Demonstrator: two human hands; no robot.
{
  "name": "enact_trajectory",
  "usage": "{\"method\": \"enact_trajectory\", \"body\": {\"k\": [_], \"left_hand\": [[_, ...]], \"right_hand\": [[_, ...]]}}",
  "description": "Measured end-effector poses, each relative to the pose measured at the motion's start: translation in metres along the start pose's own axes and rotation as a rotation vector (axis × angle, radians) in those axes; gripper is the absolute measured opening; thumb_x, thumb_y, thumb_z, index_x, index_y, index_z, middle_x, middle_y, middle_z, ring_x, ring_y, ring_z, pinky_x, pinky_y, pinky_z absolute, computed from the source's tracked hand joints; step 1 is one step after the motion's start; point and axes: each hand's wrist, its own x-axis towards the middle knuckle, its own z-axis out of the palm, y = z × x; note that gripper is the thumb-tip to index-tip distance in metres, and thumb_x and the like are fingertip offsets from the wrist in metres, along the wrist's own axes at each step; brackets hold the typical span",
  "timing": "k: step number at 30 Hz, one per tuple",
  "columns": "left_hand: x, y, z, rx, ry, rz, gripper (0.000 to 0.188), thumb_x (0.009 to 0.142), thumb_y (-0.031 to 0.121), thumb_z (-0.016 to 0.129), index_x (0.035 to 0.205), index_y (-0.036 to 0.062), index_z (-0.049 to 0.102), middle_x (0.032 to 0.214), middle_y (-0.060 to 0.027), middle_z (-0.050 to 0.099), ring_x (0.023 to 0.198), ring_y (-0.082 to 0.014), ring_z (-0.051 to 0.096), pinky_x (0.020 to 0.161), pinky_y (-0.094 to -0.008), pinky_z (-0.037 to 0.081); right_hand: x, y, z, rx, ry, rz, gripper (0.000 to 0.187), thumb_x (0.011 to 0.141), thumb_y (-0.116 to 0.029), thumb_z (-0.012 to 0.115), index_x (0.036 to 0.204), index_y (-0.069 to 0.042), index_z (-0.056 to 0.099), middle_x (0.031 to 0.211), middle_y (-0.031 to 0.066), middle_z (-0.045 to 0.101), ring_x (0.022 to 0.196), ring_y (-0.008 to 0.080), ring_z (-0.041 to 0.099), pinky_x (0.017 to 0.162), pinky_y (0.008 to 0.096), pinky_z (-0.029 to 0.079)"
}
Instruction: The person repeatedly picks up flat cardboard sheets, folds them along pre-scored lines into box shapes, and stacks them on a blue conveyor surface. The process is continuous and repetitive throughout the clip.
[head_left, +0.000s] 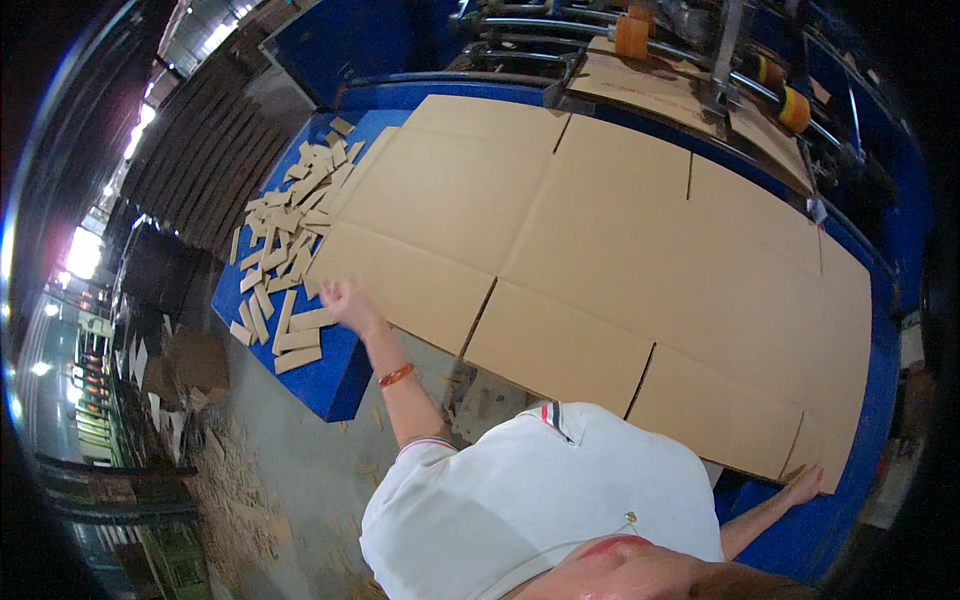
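Observation:
A large flat brown cardboard sheet (610,240), creased and cut with several dark slots, lies across a blue machine table (345,385). My left hand (347,303) is closed at the sheet's near left corner, its fingers curled over the edge. An orange-red bracelet (396,375) circles that wrist. At the sheet's near right corner, my right hand (803,486) grips the edge, with part of the fingers hidden. Just left of my left hand, many small cardboard strips (290,225) are heaped on the blue surface.
Behind the sheet is a machine with metal shafts and orange rollers (795,110); another cardboard piece (650,90) lies under them. Dark stacked sheets (205,165) stand at the far left. Cardboard scraps (235,505) litter the grey floor (320,480).

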Motion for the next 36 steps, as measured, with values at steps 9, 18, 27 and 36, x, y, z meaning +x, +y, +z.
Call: {"method": "enact_trajectory", "body": {"k": [9, 18, 27, 36], "left_hand": [[0.004, 0.058, -0.036, -0.36, -0.531, -0.541, 0.052, 0.084, 0.002, 0.061, 0.131, 0.0028, 0.041, 0.119, -0.0137, 0.057, 0.106, -0.0237, 0.057, 0.092, -0.0364, 0.048], [-0.003, 0.116, 0.034, 0.149, -0.831, 0.117, 0.039, 0.086, 0.004, 0.065, 0.121, -0.0029, 0.049, 0.108, -0.01, 0.06, 0.094, -0.0131, 0.054, 0.083, -0.0256, 0.044], [-0.054, 0.091, 0.05, 0.118, -0.898, 0.127, 0.017, 0.085, 0.003, 0.066, 0.1, -0.0012, 0.062, 0.092, -0.0042, 0.065, 0.078, -0.009, 0.057, 0.071, -0.0238, 0.046], [-0.186, 0.124, 0.103, 0.098, -1.276, 0.669, 0.056, 0.073, -0.01, 0.055, 0.128, 0.0006, 0.054, 0.134, -0.0186, 0.051, 0.126, -0.0301, 0.049, 0.103, -0.0366, 0.038]], "right_hand": [[0.006, 0.032, 0.005, 0.489, 0.298, 0.38, 0.039, 0.081, -0.017, 0.066, 0.11, 0.007, 0.057, 0.1, 0.0147, 0.065, 0.084, 0.028, 0.063, 0.075, 0.0381, 0.051], [-0.015, 0.047, -0.027, 1.243, 0.01, 0.606, 0.037, 0.094, -0.021, 0.051, 0.126, -0.003, 0.051, 0.127, 0.0122, 0.055, 0.115, 0.0282, 0.053, 0.096, 0.0406, 0.044], [-0.177, -0.183, -0.079, 0.843, 0.266, -0.233, 0.034, 0.091, -0.017, 0.055, 0.121, 0.001, 0.053, 0.116, 0.0147, 0.059, 0.099, 0.0257, 0.059, 0.084, 0.0367, 0.049], [-0.18, -0.272, -0.001, 0.424, 0.03, -1.121, 0.04, 0.079, 0.006, 0.052, 0.118, 0.001, 0.058, 0.11, 0.0169, 0.066, 0.086, 0.0272, 0.066, 0.072, 0.0292, 0.051]]}}
